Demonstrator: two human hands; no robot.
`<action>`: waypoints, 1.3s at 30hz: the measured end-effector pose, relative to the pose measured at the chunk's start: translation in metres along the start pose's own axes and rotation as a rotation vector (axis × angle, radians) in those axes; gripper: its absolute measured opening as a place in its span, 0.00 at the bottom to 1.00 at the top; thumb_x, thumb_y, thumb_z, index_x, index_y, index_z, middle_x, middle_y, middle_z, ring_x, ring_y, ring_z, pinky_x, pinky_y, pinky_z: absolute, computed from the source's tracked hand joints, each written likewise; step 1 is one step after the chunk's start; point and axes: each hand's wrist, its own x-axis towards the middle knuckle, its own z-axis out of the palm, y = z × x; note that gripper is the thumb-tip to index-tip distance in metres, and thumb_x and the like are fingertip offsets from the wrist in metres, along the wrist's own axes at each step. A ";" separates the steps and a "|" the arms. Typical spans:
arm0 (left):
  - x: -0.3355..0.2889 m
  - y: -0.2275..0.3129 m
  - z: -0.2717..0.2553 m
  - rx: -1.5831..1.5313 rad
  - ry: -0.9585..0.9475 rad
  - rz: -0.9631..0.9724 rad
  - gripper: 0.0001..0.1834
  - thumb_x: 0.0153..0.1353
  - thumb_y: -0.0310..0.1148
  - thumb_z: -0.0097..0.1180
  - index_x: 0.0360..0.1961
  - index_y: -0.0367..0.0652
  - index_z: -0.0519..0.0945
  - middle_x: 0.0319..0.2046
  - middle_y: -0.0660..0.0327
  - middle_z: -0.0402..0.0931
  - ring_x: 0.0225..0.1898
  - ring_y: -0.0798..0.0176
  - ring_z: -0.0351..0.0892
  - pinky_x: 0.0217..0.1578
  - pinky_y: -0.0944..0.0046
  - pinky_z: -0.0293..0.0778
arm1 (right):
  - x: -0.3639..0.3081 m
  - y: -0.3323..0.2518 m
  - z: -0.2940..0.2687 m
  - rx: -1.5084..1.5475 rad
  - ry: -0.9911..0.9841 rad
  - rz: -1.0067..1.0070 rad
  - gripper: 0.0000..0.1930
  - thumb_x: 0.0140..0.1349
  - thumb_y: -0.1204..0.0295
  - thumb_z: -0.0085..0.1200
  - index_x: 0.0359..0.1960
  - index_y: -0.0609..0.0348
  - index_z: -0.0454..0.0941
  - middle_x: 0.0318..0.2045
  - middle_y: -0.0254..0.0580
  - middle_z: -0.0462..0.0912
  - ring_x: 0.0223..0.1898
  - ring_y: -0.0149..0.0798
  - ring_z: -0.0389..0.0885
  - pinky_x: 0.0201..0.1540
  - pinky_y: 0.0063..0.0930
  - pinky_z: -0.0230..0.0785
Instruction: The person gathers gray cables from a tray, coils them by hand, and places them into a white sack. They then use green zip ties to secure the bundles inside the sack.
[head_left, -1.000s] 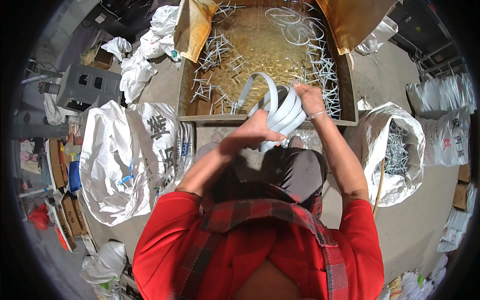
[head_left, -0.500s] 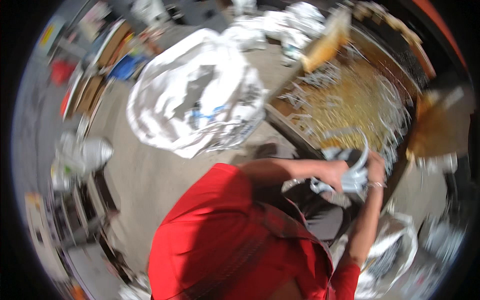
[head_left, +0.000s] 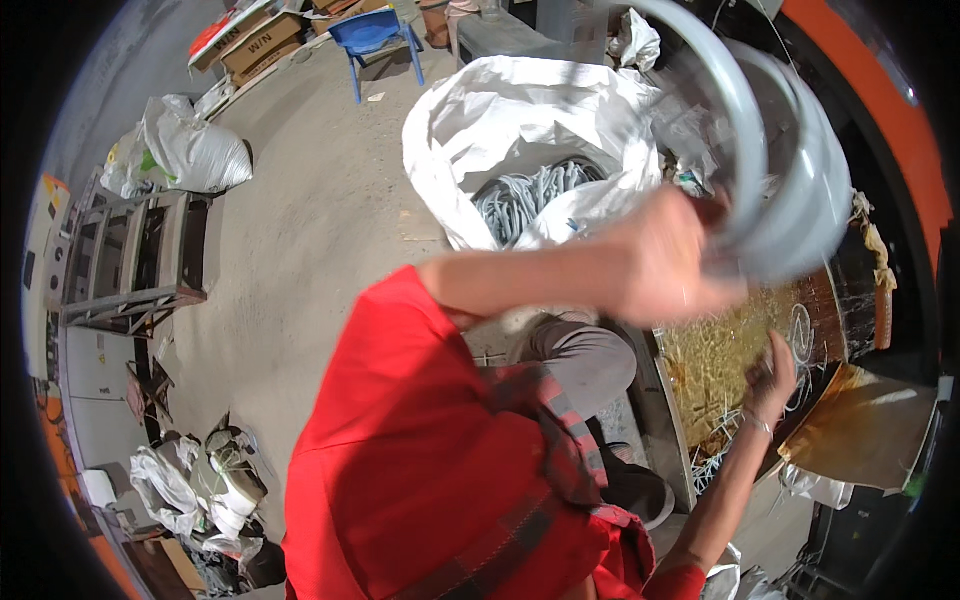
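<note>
In my left hand [head_left: 665, 265], raised and blurred by motion, is a bundle of looped grey plastic strips [head_left: 815, 205]; the fingers close round its lower part. The loops stand up and out to the right of the hand. My right hand [head_left: 772, 380] is over the right part of a shallow wooden-edged tray [head_left: 667, 425], its fingers apart and nothing seen in them. Yellowish liquid and thin pale loops lie in the tray. Just beyond my left forearm, a large open white sack [head_left: 440, 165] holds coiled grey strips [head_left: 535, 200].
A blue plastic chair [head_left: 370, 38] stands at the far left, near cardboard boxes [head_left: 262, 48]. A metal rack [head_left: 135, 262] and a full white bag [head_left: 195, 150] are along the left. A brown-stained board [head_left: 860, 425] juts out at the tray's right corner.
My left hand has risen from the tray with the grey bundle, away from my right hand, which has let go of it. The view has turned, so the sack appears further right.
</note>
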 end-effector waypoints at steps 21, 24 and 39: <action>0.042 -0.243 0.005 0.781 -0.654 0.195 0.09 0.45 0.27 0.52 0.30 0.41 0.77 0.27 0.51 0.78 0.32 0.48 0.79 0.31 0.53 0.73 | -0.029 0.002 0.207 0.052 -0.507 -0.037 0.14 0.49 0.82 0.48 0.39 0.69 0.76 0.30 0.34 0.79 0.28 0.24 0.74 0.33 0.15 0.66; 0.063 -0.270 0.016 0.960 -0.615 0.479 0.08 0.46 0.29 0.52 0.29 0.43 0.78 0.26 0.54 0.78 0.30 0.50 0.79 0.29 0.53 0.74 | -0.031 0.002 0.207 0.027 -0.482 -0.045 0.14 0.49 0.82 0.49 0.39 0.69 0.76 0.30 0.34 0.79 0.27 0.23 0.73 0.32 0.15 0.65; 0.135 -0.319 0.042 1.106 -0.820 0.298 0.29 0.43 0.30 0.53 0.53 0.46 0.72 0.54 0.52 0.67 0.61 0.47 0.56 0.62 0.49 0.47 | -0.028 -0.005 0.228 -0.236 -0.602 -0.144 0.19 0.51 0.67 0.59 0.42 0.65 0.74 0.36 0.40 0.80 0.37 0.30 0.76 0.42 0.26 0.69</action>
